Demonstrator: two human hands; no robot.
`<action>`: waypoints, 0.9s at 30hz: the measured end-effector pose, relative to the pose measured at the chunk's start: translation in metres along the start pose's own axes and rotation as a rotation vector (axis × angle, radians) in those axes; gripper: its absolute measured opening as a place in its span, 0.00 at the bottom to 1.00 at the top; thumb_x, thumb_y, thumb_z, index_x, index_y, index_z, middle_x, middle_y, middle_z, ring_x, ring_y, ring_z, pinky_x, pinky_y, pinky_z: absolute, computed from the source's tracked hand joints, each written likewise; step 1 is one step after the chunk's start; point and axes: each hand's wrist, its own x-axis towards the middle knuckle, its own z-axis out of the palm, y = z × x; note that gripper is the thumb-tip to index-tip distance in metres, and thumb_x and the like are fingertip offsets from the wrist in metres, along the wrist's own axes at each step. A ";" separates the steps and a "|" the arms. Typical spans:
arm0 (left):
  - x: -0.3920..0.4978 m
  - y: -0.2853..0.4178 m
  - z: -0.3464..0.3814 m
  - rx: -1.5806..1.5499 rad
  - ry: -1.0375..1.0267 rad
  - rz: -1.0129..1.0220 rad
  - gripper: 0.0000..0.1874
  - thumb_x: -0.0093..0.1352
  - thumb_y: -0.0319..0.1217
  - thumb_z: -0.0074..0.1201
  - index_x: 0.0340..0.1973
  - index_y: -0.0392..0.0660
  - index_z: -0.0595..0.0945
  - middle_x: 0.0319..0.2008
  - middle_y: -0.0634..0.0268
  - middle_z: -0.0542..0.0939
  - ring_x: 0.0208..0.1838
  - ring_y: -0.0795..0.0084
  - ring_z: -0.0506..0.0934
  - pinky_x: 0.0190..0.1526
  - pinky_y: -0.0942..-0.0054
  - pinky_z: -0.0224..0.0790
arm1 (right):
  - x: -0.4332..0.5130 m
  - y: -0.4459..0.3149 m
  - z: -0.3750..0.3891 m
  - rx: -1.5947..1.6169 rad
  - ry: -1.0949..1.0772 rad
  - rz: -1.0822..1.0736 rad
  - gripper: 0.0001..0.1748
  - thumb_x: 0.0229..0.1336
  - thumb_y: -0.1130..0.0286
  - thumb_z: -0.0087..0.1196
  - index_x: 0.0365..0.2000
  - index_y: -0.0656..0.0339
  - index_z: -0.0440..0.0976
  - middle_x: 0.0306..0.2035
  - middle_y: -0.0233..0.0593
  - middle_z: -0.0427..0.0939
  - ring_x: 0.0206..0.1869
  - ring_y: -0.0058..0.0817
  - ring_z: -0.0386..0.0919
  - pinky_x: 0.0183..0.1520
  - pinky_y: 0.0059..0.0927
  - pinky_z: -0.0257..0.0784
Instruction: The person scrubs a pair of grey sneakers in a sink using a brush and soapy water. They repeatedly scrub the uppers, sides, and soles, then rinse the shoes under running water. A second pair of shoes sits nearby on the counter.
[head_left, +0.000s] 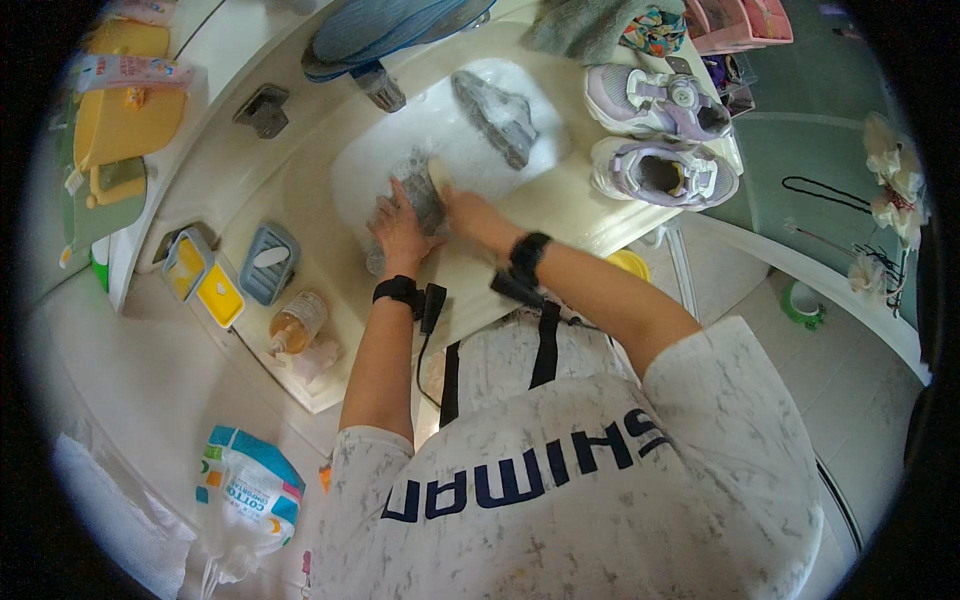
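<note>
Foamy water half fills the washbasin (300, 187) before me. My left hand (401, 229) rests on a wet grey shoe (424, 201) at the basin's near side, its fingers spread over it. My right hand (476, 219) is closed round a pale brush (438, 172), whose head lies against that shoe; its handle is mostly hidden in my fist. A second wet grey shoe (495, 116) lies in the suds at the far right, touched by neither hand. Suds hide part of both shoes.
Two white and lilac sneakers (652, 101) stand on the right counter, below a grey towel (577, 30). Blue insoles (390, 34) lie over the faucet (381, 86). At left are a grey soap dish (270, 262), a yellow soap tray (220, 292) and an amber pump bottle (300, 319).
</note>
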 end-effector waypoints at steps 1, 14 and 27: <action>0.005 0.002 -0.002 -0.054 -0.062 0.003 0.54 0.51 0.39 0.66 0.65 0.36 0.51 0.55 0.43 0.69 0.57 0.51 0.69 0.56 0.56 0.61 | -0.016 -0.004 0.004 0.119 -0.026 0.077 0.29 0.57 0.74 0.42 0.58 0.73 0.53 0.36 0.63 0.75 0.39 0.54 0.76 0.41 0.45 0.72; -0.021 -0.009 -0.008 -0.403 0.259 0.026 0.54 0.42 0.44 0.68 0.60 0.37 0.59 0.38 0.48 0.79 0.41 0.49 0.78 0.43 0.57 0.69 | -0.033 -0.044 -0.034 0.038 0.198 -0.050 0.29 0.55 0.76 0.43 0.57 0.73 0.54 0.29 0.59 0.76 0.34 0.52 0.76 0.35 0.47 0.72; -0.052 -0.005 -0.010 -0.310 0.335 0.145 0.57 0.40 0.41 0.69 0.62 0.39 0.57 0.38 0.51 0.80 0.38 0.50 0.78 0.39 0.57 0.70 | -0.025 -0.017 -0.056 0.062 0.125 0.119 0.28 0.58 0.72 0.41 0.60 0.64 0.54 0.32 0.55 0.77 0.35 0.50 0.77 0.37 0.46 0.73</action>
